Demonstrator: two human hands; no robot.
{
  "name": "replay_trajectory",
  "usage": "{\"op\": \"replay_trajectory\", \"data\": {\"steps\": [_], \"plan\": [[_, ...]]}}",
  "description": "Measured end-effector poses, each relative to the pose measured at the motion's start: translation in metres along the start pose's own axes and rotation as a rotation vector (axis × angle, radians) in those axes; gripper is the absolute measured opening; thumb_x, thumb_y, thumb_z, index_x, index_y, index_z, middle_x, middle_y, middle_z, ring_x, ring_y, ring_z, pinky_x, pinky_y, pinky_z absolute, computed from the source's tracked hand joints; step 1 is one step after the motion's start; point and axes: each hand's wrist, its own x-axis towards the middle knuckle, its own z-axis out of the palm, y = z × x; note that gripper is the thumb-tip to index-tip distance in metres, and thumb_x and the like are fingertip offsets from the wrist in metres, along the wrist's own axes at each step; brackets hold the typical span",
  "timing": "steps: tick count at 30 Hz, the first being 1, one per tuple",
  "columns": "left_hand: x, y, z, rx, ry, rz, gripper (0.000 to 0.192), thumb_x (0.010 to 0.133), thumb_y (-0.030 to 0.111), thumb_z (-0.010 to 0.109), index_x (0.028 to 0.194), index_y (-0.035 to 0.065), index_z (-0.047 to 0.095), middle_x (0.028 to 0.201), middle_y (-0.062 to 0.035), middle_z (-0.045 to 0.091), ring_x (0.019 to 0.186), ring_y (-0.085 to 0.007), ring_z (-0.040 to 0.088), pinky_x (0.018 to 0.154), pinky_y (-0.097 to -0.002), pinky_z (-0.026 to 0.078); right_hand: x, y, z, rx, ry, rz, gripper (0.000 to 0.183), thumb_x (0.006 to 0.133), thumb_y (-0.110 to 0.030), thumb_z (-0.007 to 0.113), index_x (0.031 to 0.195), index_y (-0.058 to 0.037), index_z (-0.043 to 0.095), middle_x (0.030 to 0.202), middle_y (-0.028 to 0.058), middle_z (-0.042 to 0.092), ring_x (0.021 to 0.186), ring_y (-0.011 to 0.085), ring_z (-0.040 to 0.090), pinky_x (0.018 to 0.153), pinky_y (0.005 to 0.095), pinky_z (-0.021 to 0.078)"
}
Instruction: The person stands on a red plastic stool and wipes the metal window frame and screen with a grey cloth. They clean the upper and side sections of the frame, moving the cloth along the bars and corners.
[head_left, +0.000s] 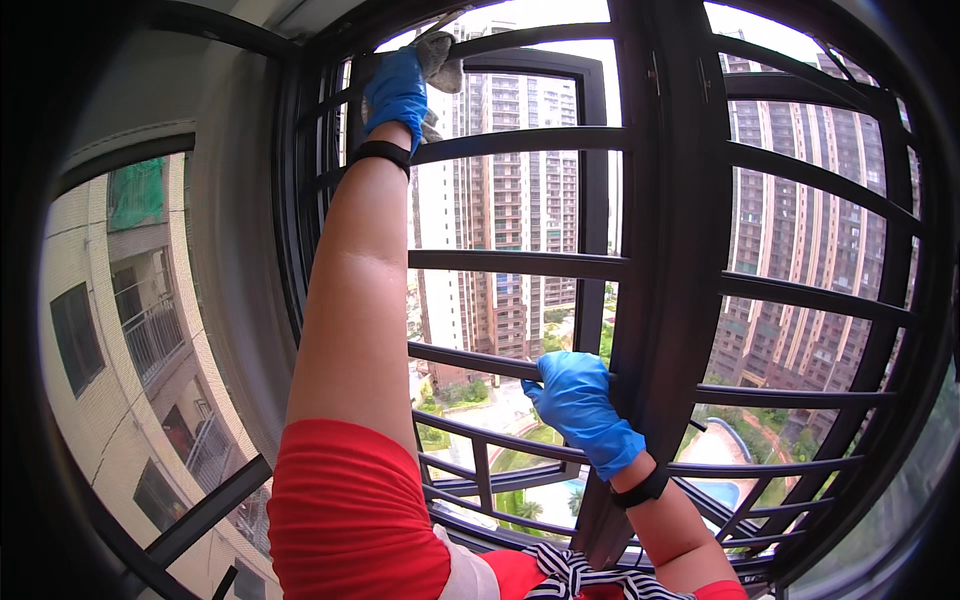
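Note:
My left hand (396, 91), in a blue rubber glove, is stretched up to the top left corner of the barred window. It grips a grey cloth (444, 66), which lies against the upper bars; part of the cloth hangs below the hand. Lower down, my right hand (576, 397), gloved in the same blue, is closed around a dark horizontal window bar (480, 361) near the thick central post (667, 247). Black bands circle both wrists. Behind the bars, a dark-framed window sash (592, 195) stands swung outward.
A second barred window section (810, 292) curves away at the right. On the left is a pale wall (240, 225) beside another window facing a building with balconies (154, 330). High-rise towers (502, 202) and a pool (716, 495) lie far below and beyond the bars.

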Motion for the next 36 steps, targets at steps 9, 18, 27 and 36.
{"op": "replay_trajectory", "data": {"steps": [9, 18, 27, 36], "plan": [[-0.085, -0.16, -0.007, 0.12, -0.517, -0.299, 0.041, 0.094, 0.044, 0.053, 0.111, 0.0093, 0.068, 0.111, -0.0188, 0.068, 0.103, -0.0332, 0.064, 0.087, -0.0398, 0.051, -0.003, 0.011, 0.005, -0.165, 0.02, -0.013, 0.036, 0.079, -0.043, 0.071, 0.073, -0.0085, 0.067, 0.065, 0.0095, 0.061, 0.058, 0.0267, 0.062, 0.055, 0.0412, 0.0461], [-0.133, -0.066, -0.005, -0.608, -0.463, -0.123, 0.058, 0.086, 0.057, 0.063, 0.115, 0.0063, 0.065, 0.098, -0.0166, 0.071, 0.091, -0.0324, 0.069, 0.084, -0.037, 0.054, 0.0, 0.003, 0.011, -0.235, -0.024, 0.045, 0.041, 0.08, -0.048, 0.07, 0.073, -0.008, 0.065, 0.066, 0.0095, 0.061, 0.058, 0.0254, 0.062, 0.053, 0.0416, 0.0446], [-0.149, 0.195, -0.034, -0.385, -0.265, 0.453, 0.059, 0.074, 0.061, 0.071, 0.107, 0.0115, 0.069, 0.094, -0.015, 0.072, 0.084, -0.0318, 0.071, 0.087, -0.0409, 0.051, -0.001, -0.002, 0.006, -0.24, -0.018, 0.056, 0.035, 0.078, -0.041, 0.073, 0.075, -0.0069, 0.067, 0.068, 0.0115, 0.064, 0.063, 0.0287, 0.064, 0.059, 0.0423, 0.0484], [-0.144, 0.151, -0.029, -0.497, -0.415, 0.505, 0.061, 0.072, 0.054, 0.077, 0.111, 0.0093, 0.066, 0.093, -0.012, 0.072, 0.083, -0.0283, 0.07, 0.077, -0.0374, 0.056, -0.007, 0.014, 0.006, -0.098, 0.023, 0.013, 0.021, 0.078, -0.027, 0.074, 0.076, -0.0073, 0.067, 0.07, 0.0141, 0.065, 0.066, 0.0319, 0.065, 0.063, 0.0423, 0.052]]}}
